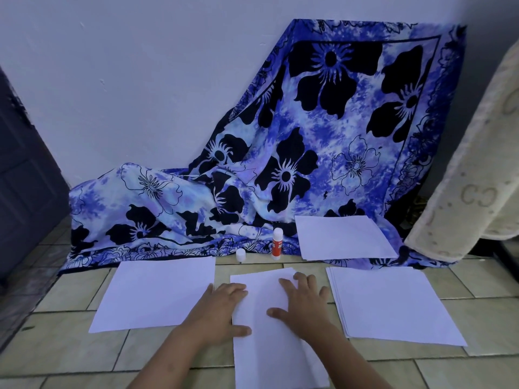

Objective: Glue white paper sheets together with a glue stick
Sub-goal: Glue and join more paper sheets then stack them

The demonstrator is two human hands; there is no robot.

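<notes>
Pale floor tiles (70, 355) carry the whole job. Nearest me lies the middle pair of sheets (264, 355), the top one slightly askew, so an edge of the lower one peeks out along the right side and at the far corner. My left hand (222, 313) lies flat on the left edge, fingers straight and spread, holding nothing. My right hand (302, 304) is flat as well, fingers fanned toward the far right corner, pressing rather than gripping.

I judge this to be the pressing-down step. To do it well I should sweep firmly from the middle out to the edges, so no bubble or loose corner is left, and nudge the top sheet square while the glue may yet give.

Just beside, a loose sheet (157, 293) lies on my left and a side stack (393, 301) on my right. Beyond them the glue stick (277, 244) stands upright, its cap (240, 254) set apart to the left. Farther back a far stack (342, 237) rests on the blue flowered cloth (309, 136).
</notes>
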